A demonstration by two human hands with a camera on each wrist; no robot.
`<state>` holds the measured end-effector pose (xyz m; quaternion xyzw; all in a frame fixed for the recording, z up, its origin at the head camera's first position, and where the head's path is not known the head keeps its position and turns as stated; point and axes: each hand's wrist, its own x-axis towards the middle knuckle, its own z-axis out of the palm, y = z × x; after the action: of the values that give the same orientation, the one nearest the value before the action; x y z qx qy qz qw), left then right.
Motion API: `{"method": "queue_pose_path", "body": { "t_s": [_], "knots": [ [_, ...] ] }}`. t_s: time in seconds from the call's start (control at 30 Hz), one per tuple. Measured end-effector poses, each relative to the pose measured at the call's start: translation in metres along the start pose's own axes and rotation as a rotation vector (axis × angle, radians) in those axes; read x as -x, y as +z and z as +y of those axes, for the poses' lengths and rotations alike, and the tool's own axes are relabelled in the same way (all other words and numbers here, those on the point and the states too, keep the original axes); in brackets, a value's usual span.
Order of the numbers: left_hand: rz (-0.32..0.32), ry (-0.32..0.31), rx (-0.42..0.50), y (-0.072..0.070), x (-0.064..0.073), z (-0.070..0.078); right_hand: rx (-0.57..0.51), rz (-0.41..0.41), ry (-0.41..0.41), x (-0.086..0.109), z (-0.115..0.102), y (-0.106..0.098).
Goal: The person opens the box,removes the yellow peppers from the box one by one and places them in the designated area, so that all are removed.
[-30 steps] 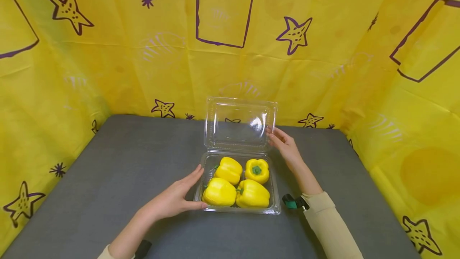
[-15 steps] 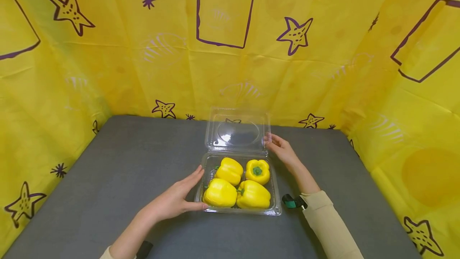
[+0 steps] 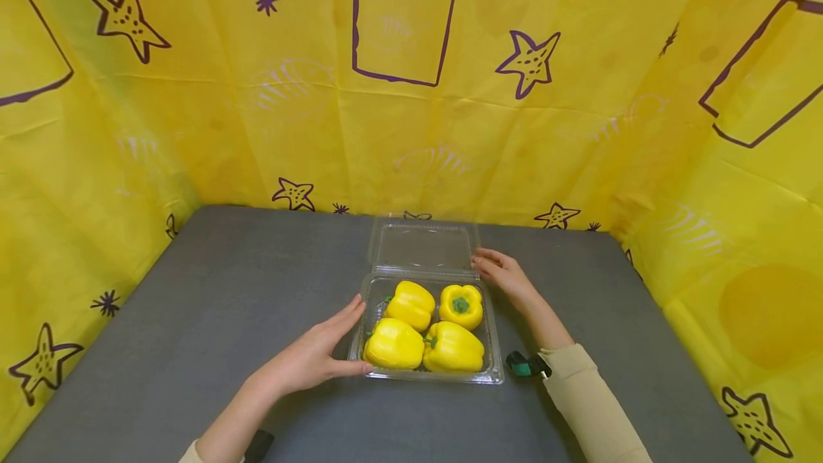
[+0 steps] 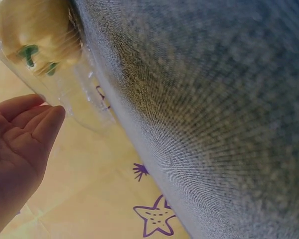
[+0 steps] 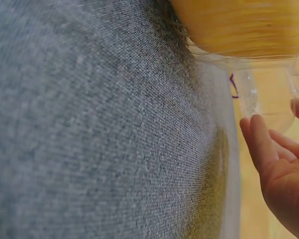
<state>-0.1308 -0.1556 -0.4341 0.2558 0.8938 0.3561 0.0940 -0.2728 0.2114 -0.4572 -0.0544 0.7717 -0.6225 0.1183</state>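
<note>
A clear plastic clamshell container [image 3: 490, 356] stands on the table with several yellow bell peppers [image 3: 393, 344] inside, their stems green. Its hinged lid [image 3: 424, 245] leans far back behind the base. My left hand [image 3: 308, 354] rests at the container's left side, fingers straight along the wall and thumb at the front left corner. At the lid's right edge is my right hand [image 3: 504, 277], thumb and fingers holding that edge. In the right wrist view, the fingertips [image 5: 256, 122] touch the clear plastic, with the thumb on the other side of it.
The table [image 3: 283, 263] has a dark grey cloth surface. Yellow fabric [image 3: 257, 127] printed with starfish hangs behind it and along both sides. A black and green band [image 3: 526, 364] sits at the right wrist.
The lid has tipped further back and down, away from me. My right hand has moved slightly down and left with it. The left hand and the peppers stay where they were.
</note>
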Motion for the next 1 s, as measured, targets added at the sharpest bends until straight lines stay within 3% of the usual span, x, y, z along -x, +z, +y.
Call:
{"method": "queue_pose_path", "body": {
  "t_s": [0.23,0.43,0.57,0.7,0.83,1.0],
  "knots": [
    [-0.004,-0.005,0.009,-0.001,0.000,0.001,0.060,0.018,-0.033,0.014,-0.001,-0.004],
    [-0.008,-0.022,-0.006,-0.003,0.001,0.003,0.202,0.088,-0.178,0.036,-0.008,-0.006],
    [-0.014,-0.041,-0.021,-0.005,0.000,0.003,0.283,0.017,-0.307,0.055,-0.008,-0.007],
    [-0.016,-0.040,-0.033,-0.007,-0.003,0.004,0.424,-0.038,-0.382,0.070,-0.004,-0.006],
    [-0.019,-0.039,-0.031,-0.007,-0.006,0.004,0.551,-0.052,-0.432,0.078,-0.001,-0.004],
    [-0.028,-0.053,-0.028,-0.005,-0.009,0.005,0.606,-0.069,-0.464,0.081,0.000,0.000]
  ]
}}
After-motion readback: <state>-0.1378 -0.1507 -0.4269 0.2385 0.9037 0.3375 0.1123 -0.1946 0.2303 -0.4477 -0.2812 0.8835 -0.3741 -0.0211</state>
